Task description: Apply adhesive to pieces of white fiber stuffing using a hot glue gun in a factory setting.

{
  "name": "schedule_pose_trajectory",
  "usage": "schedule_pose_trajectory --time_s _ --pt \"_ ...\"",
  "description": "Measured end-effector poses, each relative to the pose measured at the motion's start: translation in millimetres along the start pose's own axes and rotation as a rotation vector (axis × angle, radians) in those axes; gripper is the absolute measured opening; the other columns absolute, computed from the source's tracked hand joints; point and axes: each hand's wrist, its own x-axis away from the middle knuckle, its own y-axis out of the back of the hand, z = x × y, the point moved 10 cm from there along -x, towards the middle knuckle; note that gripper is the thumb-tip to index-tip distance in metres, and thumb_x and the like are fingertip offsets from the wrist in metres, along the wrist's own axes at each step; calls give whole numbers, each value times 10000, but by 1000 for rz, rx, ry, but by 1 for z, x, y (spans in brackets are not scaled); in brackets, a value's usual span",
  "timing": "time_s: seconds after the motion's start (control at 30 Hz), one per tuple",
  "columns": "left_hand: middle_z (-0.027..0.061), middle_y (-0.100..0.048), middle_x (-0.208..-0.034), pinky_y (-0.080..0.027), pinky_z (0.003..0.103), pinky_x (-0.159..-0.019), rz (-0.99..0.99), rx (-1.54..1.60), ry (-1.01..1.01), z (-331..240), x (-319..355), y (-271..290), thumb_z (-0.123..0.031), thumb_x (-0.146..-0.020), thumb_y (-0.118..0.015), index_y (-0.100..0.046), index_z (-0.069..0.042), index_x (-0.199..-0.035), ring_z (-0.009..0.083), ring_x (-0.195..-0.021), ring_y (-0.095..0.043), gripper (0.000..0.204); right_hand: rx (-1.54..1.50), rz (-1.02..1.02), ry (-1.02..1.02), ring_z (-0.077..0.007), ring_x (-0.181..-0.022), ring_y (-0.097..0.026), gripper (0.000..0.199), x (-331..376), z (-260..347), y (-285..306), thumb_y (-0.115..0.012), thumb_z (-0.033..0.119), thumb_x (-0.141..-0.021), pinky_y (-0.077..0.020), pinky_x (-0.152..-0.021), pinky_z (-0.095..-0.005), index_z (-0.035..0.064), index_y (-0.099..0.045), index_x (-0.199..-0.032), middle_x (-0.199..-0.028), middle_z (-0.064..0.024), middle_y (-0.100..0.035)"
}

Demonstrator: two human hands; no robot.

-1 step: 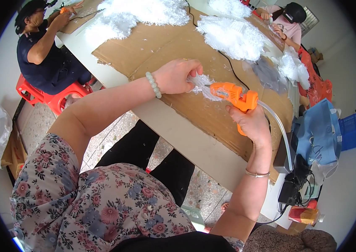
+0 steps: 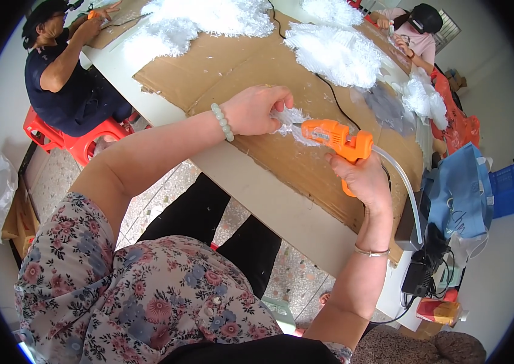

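My left hand [image 2: 257, 109], with a pale bead bracelet at the wrist, pinches a small white feathery tuft [image 2: 290, 118] against the brown cardboard sheet [image 2: 239, 67] that covers the white table [image 2: 257, 188]. My right hand [image 2: 363, 176] grips an orange glue gun [image 2: 336, 136] by its handle. The gun's nozzle points left and touches the tuft beside my left fingers. A clear tube [image 2: 405, 188] curves from the back of the gun down toward the table's right end.
Piles of white fluffy material [image 2: 330, 51] lie farther along the cardboard. A person in a dark top [image 2: 63, 73] sits on a red stool at upper left; another in pink [image 2: 415, 27] works at top right. Blue fabric [image 2: 463, 188] and a black power adapter [image 2: 421, 267] sit at the right.
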Motion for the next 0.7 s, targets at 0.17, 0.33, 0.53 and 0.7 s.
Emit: schedule_pose_trajectory --time_s 0.17,0.33,0.53,0.7 --pt "54 -616 -791 -491 297 -683 60 145 79 11 -10 -3 -71 -722 -693 -592 -30 -895 162 -741 -593 205 19 31 1 -68 -635 -518 228 -4 -1 -13 -693 59 -764 -419 -568 -230 19 -602 -969 -742 6 -578" --pt "34 -630 -692 -481 264 -598 108 114 202 23 -25 -2 -84 -750 -682 -636 -17 -814 112 -626 -584 104 -88 51 23 -72 -637 -519 230 -3 1 -13 -691 59 -765 -422 -573 -235 20 -600 -972 -746 5 -579" --pt "42 -641 -690 -480 253 -581 139 91 223 26 -31 -4 -94 -794 -642 -659 -16 -855 97 -606 -583 101 -70 86 17 -74 -638 -515 206 -2 2 -24 -683 58 -771 -427 -580 -241 21 -606 -958 -752 9 -581" --pt "35 -646 -705 -480 252 -592 123 193 323 35 -30 -1 -129 -879 -570 -656 -17 -893 96 -622 -580 142 -43 24 52 -70 -645 -512 203 -4 6 -19 -683 57 -766 -427 -581 -238 20 -608 -950 -762 13 -586"
